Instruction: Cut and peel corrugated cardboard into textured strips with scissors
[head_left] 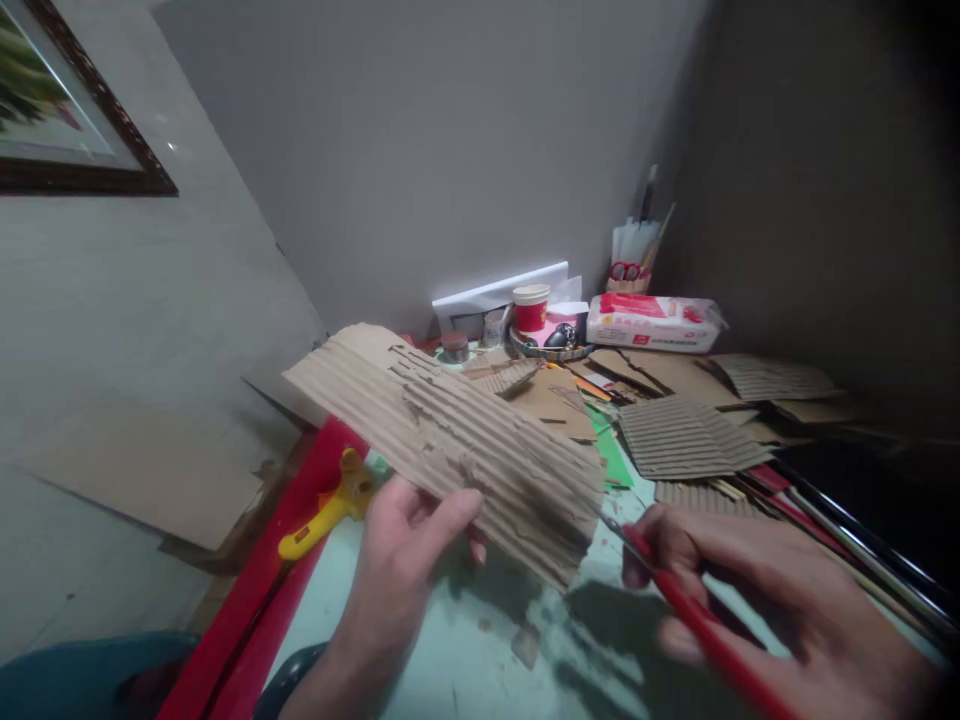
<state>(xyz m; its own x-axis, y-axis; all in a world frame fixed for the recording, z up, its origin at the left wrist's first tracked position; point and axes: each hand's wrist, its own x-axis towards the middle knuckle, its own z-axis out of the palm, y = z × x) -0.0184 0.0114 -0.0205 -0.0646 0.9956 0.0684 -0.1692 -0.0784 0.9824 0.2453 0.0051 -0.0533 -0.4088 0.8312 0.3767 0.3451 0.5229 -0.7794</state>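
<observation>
Clamped in fingers of left hand (411, 550): corrugated cardboard (480, 445), apparently angled to present edge; of right hand (780, 575): red-handled tool (691, 602).

Home, to judge by its contents; table (328, 578) in use for cardboard craft. Framed picture (139, 150), one, on pale wall (187, 260), ten o'clock. Paper cup (531, 312), one, red and white, just off centre toward two o'clock. Pot (628, 286) with red-handled scissors (625, 271), two o'clock. Plastic-wrapped pack (656, 325), near three o'clock. Cardboard pieces (686, 437), several, loose, between three and four o'clock. Cardboard sheet (465, 435), one, near dial centre.
</observation>
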